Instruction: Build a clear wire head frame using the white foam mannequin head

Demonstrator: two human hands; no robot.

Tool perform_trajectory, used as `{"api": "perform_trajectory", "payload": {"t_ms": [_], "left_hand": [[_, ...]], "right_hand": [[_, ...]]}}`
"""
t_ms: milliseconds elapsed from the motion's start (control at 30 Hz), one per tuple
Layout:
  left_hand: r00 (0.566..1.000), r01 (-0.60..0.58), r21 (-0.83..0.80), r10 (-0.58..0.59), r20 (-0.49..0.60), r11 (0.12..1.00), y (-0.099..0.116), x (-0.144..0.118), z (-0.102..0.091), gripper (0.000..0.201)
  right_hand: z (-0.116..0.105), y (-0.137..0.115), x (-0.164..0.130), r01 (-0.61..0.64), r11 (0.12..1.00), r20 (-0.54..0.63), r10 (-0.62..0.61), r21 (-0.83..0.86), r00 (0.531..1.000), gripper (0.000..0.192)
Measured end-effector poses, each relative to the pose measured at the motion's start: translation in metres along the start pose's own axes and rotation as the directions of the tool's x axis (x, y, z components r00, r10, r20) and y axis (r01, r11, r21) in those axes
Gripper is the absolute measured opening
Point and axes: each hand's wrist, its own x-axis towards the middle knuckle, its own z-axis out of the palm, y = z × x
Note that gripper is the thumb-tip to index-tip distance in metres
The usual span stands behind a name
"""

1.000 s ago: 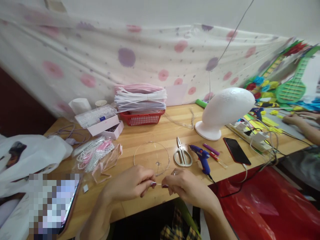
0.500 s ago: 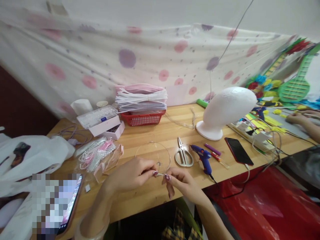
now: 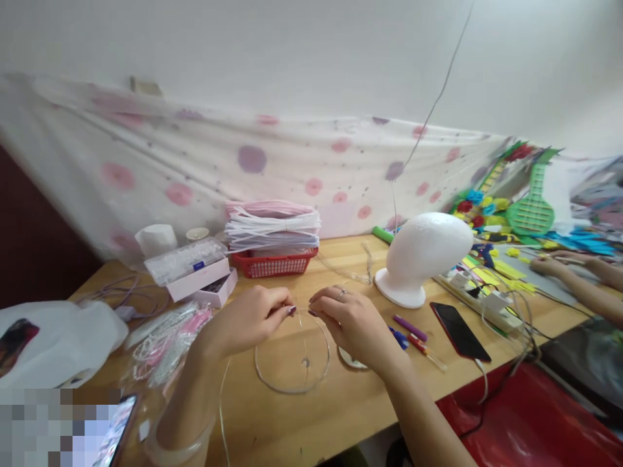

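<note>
Thin clear wire ring (image 3: 292, 363) hangs over the wooden table (image 3: 341, 402), pinched at its top edge between both hands — left hand (image 3: 248, 319) and right hand (image 3: 351, 322) each closed on it with fingertips nearly meeting. Behind them, a red mesh plastic basket (image 3: 273, 263) holds a tall stack of white and pink strips (piled well above its rim). A clear-lidded pink box (image 3: 191, 270) holds small pale beads.

No text, label, brand or number could be read anywhere. The small blue label on the clear bead box (image 3: 187, 261) was too blurred to make out.
</note>
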Motion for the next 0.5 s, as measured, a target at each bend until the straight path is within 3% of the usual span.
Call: {"api": "perform_trajectory", "payload": {"t_ms": [100,233,500], "left_hand": [[0.999,0.039,-0.064,-0.039,0.005,0.997,-0.009,0.003,-0.007,0.023],[0.998,0.037,-0.132,-0.042,-0.035,0.991,-0.021,0.008,-0.016,0.023],[0.993,0.092,-0.124,-0.100,-0.058,0.988,-0.050,0.027,-0.013,0.023]], "right_hand": [[-0.008,0.000,0.020,0.028,1.000,0.092,-0.029,0.014,0.995,0.023],[-0.011,0.000,0.043,-0.006,1.000,0.125,0.003,0.026,0.992,0.016],[0.011,0.018,0.065,-0.133,0.987,0.179,0.115,0.094,0.977,0.019]]}}
